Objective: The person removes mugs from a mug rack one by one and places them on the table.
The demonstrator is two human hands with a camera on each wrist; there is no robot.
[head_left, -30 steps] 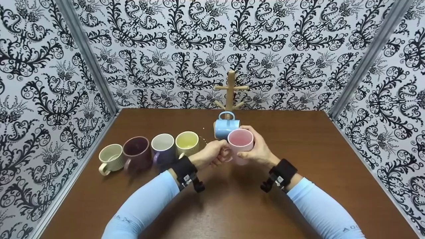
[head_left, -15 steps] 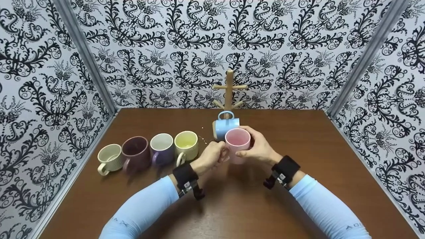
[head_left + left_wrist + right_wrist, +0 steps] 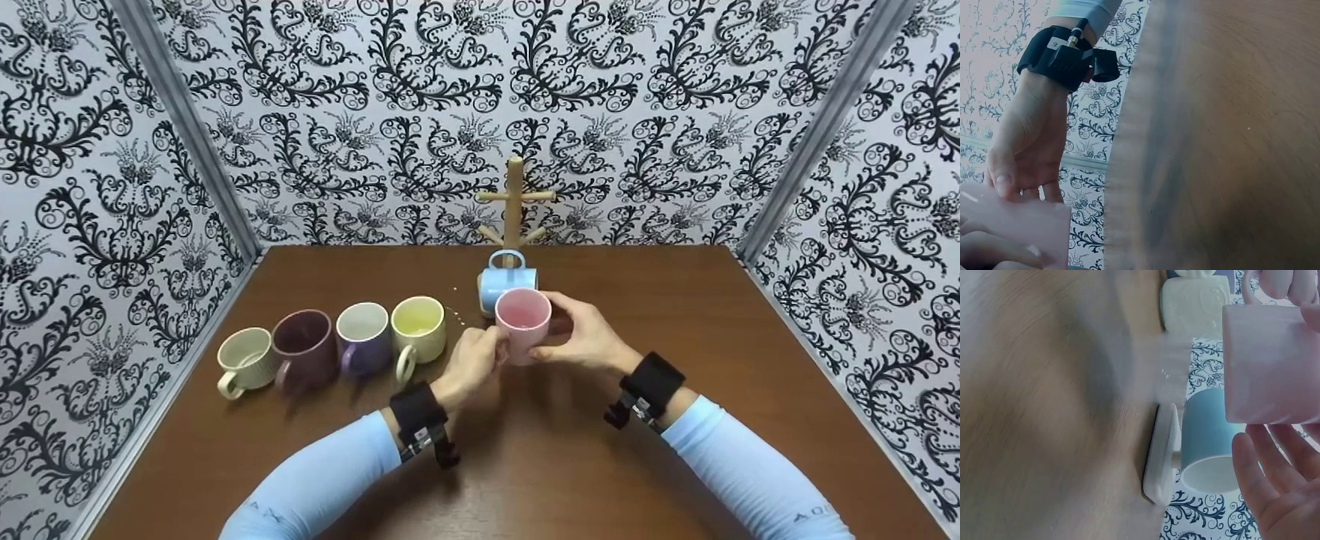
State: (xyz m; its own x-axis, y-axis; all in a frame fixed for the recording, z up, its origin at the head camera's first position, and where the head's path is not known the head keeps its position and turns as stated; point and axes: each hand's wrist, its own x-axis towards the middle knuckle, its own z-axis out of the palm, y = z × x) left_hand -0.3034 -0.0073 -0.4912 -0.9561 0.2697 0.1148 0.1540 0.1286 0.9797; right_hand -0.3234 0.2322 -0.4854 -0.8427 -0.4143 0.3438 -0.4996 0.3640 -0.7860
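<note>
A pink mug stands upright in the air between the two hands, over the table. My left hand grips its handle with curled fingers; in the right wrist view those fingers loop through it. Against the mug's other side my right hand reaches with fairly straight fingers, thumb in front and fingertips behind. Just beyond is a blue mug on its side, handle upward, mouth to the right, before a wooden mug stand. The right wrist view shows the blue mug beside the stand's base.
To the left several mugs stand upright in a row: cream, maroon, purple and yellow, their handles facing the person. The brown table ends at patterned walls behind and at both sides.
The pink mug has shifted a little left with the left hand, and a gap has appeared between it and the right palm as the right fingers loosen. The other mugs stay put.
</note>
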